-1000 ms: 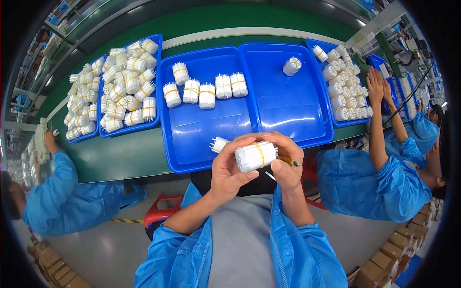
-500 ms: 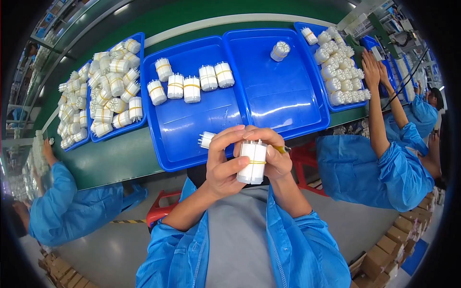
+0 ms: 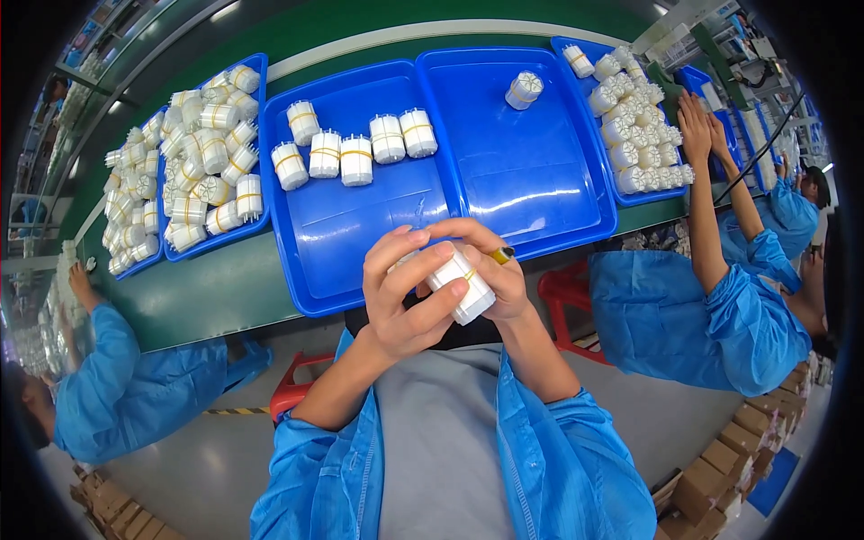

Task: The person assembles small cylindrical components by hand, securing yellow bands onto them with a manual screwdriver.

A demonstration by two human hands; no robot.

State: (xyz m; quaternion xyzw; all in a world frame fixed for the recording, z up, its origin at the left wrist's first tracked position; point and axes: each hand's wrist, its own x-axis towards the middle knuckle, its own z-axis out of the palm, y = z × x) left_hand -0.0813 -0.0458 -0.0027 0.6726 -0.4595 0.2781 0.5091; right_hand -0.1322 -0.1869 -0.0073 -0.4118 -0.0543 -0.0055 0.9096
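Observation:
Between my two hands, over the front edge of the blue trays, is a white cylindrical bundle (image 3: 462,288) with a yellow band around it and a clear end. It is tilted, with the clear end toward me. My left hand (image 3: 393,292) is closed on its left side, fingers curled over it. My right hand (image 3: 500,281) grips it from the right and top. A yellow stick-like item with a dark end (image 3: 502,256) pokes out by the right index finger; most of it is hidden. Several similar banded bundles (image 3: 356,162) stand in the left blue tray (image 3: 335,286).
One bundle (image 3: 524,90) stands in the right blue tray (image 3: 576,211). Trays piled with bundles (image 3: 211,153) are at the left, and one with packed rows (image 3: 634,135) is at the right. Co-workers in blue (image 3: 135,387) sit on both sides.
The bundle has gone from nearly upright to tilted in my hands. My left hand has shifted left and spread its fingers over it, covering where a loose bundle showed in the tray.

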